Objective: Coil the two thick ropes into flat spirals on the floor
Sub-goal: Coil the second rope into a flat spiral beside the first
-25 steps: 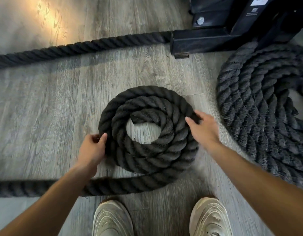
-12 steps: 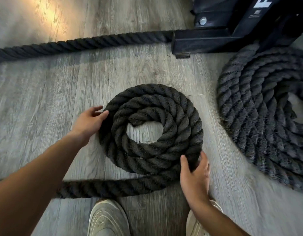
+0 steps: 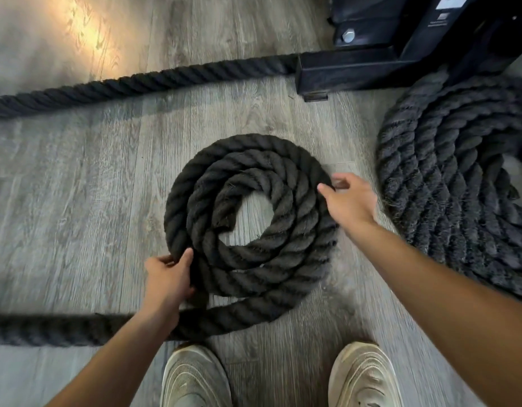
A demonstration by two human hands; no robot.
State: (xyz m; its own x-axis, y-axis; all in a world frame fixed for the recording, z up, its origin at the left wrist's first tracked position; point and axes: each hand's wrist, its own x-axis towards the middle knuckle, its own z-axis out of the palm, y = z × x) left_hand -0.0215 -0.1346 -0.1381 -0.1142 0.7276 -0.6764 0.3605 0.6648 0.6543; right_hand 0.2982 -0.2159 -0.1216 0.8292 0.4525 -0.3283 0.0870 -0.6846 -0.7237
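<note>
A thick black rope lies in a small flat spiral (image 3: pixel 286 183) of about three turns on the grey wood floor, with its loose tail (image 3: pixel 48 329) running off to the left along the near side. My left hand (image 3: pixel 168 279) grips the spiral's outer turn at its lower left edge. My right hand (image 3: pixel 350 201) holds the outer turn at the right edge, thumb on top. A second, larger coil (image 3: pixel 447 183) of the same rope lies flat at the right, partly cut off by the frame.
A black metal rack base (image 3: pixel 348 71) with a bolt stands at the back right. A straight stretch of rope (image 3: pixel 136 82) runs from it to the left edge. My two pale shoes (image 3: pixel 195 377) stand just below the small spiral.
The spiral has been turned. My left hand slid from the spiral's upper left down to its lower left edge. My right hand went from the bottom edge up to the right edge.
</note>
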